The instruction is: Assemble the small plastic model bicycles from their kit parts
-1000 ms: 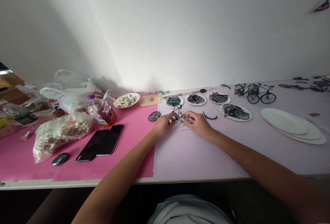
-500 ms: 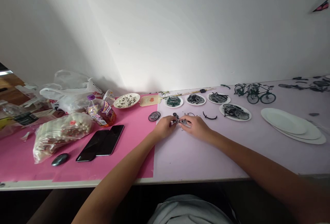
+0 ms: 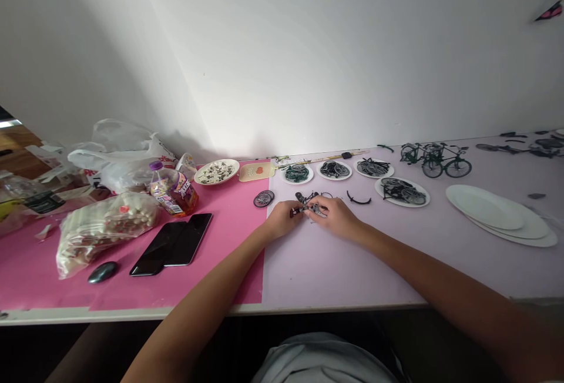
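Observation:
My left hand (image 3: 280, 219) and my right hand (image 3: 335, 215) meet over the pale lilac mat, fingers pinched together on a small black model bicycle frame (image 3: 305, 205) held between them. Both wrists lie near the table. A loose black wheel (image 3: 263, 198) rests just left of my left hand, on the pink mat's edge. A thin curved black part (image 3: 358, 200) lies just beyond my right hand.
Small white plates of bicycle parts (image 3: 333, 169) line the back; finished green model bicycles (image 3: 440, 161) stand at right, with stacked empty plates (image 3: 493, 211). On the pink mat: two phones (image 3: 173, 243), a bottle (image 3: 173, 188), plastic bags (image 3: 104, 223), a dish (image 3: 216, 171).
The frame stood upright a second ago; it now lies lower and tilted between my fingers. My hands have drawn slightly closer together.

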`<act>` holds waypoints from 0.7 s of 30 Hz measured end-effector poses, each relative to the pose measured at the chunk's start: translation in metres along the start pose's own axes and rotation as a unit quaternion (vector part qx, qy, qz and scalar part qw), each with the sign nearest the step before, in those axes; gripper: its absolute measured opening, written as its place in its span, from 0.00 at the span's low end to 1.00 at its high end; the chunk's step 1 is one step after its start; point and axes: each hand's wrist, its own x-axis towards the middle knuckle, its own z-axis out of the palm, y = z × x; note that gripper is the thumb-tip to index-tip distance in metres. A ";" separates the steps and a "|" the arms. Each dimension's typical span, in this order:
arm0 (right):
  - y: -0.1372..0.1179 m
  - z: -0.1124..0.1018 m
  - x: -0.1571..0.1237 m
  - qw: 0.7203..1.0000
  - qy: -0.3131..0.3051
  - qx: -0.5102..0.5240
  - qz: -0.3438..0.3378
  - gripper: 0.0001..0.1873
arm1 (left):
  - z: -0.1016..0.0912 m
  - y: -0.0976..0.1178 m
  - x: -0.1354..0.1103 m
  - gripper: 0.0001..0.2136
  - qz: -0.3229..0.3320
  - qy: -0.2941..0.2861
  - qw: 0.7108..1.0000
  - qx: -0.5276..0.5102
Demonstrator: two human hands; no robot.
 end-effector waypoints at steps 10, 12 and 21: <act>0.001 0.003 0.001 0.999 0.003 0.037 -0.006 0.13 | -0.003 0.008 -0.004 0.05 -0.019 -0.033 0.995 -0.093; 0.004 0.003 0.001 0.999 0.001 0.050 -0.004 0.14 | -0.006 0.010 -0.004 0.07 -0.024 -0.039 0.993 -0.107; 0.007 0.003 0.002 0.992 0.001 0.130 -0.007 0.18 | -0.007 0.013 -0.005 0.17 -0.025 -0.039 0.995 -0.088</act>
